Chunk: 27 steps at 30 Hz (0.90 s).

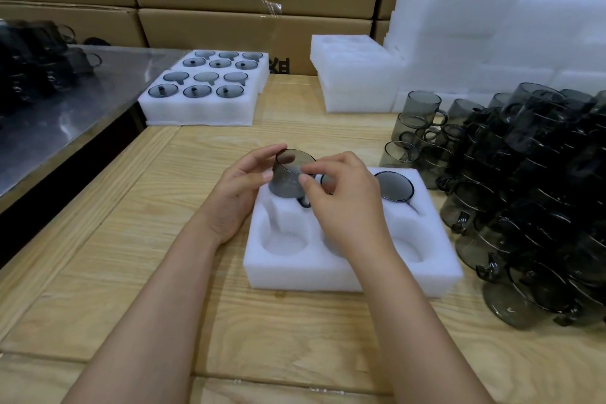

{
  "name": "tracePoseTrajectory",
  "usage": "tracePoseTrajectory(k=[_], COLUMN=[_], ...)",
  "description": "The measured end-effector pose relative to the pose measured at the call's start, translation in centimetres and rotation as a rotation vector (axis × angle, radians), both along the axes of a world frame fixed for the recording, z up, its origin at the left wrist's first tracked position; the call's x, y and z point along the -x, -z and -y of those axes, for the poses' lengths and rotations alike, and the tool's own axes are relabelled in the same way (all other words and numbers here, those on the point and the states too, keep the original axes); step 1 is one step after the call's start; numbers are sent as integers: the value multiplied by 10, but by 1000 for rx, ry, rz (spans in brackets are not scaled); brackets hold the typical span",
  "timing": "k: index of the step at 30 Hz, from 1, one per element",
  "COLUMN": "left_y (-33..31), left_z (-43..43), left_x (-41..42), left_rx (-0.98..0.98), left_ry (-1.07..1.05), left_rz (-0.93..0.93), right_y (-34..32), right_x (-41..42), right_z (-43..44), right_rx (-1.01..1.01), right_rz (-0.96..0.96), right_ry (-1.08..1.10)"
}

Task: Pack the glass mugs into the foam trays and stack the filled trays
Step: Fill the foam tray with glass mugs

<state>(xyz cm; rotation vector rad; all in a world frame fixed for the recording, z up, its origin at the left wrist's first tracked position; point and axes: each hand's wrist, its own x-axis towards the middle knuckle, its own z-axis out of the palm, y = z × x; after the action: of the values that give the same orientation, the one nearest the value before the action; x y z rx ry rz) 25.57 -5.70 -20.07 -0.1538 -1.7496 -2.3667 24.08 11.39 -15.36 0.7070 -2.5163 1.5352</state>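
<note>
Head view: smoky translucent glass mug (290,175)

Open table at 6 to 9 o'clock; glass crowds 3 o'clock.
Bare wooden table (131,272) lies clear left of and before the tray (328,275). Mug pile (531,193) blocks the right; filled trays (203,88) and foam stacks (357,82) stand at 11 to 1.
</note>
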Motion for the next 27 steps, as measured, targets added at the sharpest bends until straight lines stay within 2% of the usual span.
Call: tracePoseTrajectory(k=[3, 9, 12, 23, 27], left_y=[0, 1, 4, 0, 0], left_z=[-4, -13, -10, -14, -14], left_x=[1, 4, 3, 0, 0], left_rx=[-8, 132, 159, 178, 112], left_ry=[-34, -212, -205, -181, -177], left_rz=[-15, -33, 23, 12, 93], right_y=[1, 3, 7, 2, 1], right_x=[2, 0, -2, -10, -15], right_z=[0, 4, 8, 6, -10], right_rx=[-45, -186, -380, -653, -599], right_rz=[-34, -165, -199, -340, -295], right_ry=[10, 5, -36, 12, -93])
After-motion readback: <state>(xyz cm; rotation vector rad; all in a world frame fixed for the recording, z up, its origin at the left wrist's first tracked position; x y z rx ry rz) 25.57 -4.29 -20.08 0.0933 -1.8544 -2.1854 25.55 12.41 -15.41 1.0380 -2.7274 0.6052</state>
